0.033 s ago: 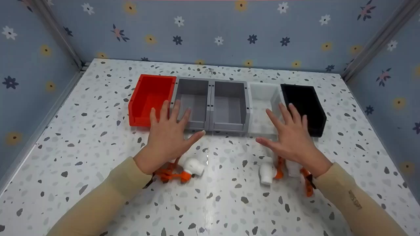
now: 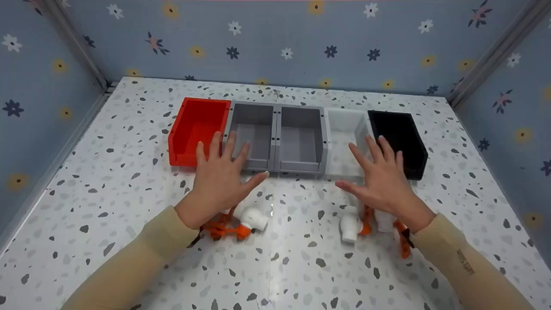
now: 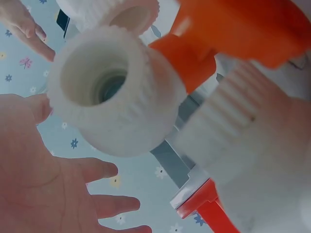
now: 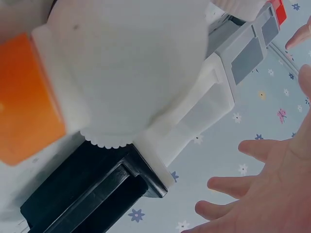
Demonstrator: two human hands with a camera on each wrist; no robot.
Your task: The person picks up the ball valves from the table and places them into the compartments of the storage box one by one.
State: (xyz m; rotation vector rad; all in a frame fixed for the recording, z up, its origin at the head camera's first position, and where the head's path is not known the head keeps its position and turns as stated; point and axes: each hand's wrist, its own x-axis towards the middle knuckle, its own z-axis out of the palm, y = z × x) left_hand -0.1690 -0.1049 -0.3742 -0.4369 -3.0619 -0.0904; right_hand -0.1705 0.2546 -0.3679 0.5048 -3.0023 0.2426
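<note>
At the centre of a side-by-side row of five open-fronted bins, a grey plastic bin (image 2: pixel 300 116), here the middle bin, with back wall, sides and floor in view. Immediately left of the middle bin, a matching grey plastic bin (image 2: pixel 254 114), partly behind spread fingers. Farther left of the middle bin, at the row's end, a red plastic bin (image 2: pixel 204 118), with inner walls in view. Directly right of the middle bin, a translucent white plastic bin (image 2: pixel 346 119), with pale floor in view. Farthest right of the middle bin, a black plastic bin (image 2: pixel 391 122), with interior too dark for detail. Under and around the middle bin, a white speckled table (image 2: pixel 292 280); behind it, a blue flower-printed wall panel (image 2: pixel 267 38).

Front-left of the middle bin, left hand (image 2: pixel 219 178), with grip wide and fingers straight and spread. Front-right of the middle bin, right hand (image 2: pixel 385 185), with grip likewise wide. Impossible to tell any contact of fingertips with bins.

Nearer the viewer and left of the middle bin, a rounded white plastic fitting (image 2: pixel 255 216) joined to an orange plastic piece (image 2: pixel 244 231), partly behind the left hand. Nearer the viewer and right of the middle bin, a second white plastic fitting (image 2: pixel 351 226) beside an orange plastic connector (image 2: pixel 366 224). In the left wrist view, a hollow white fitting with ribbed rim (image 3: pixel 138 104), bore toward the camera, with darker recess inside.
</note>
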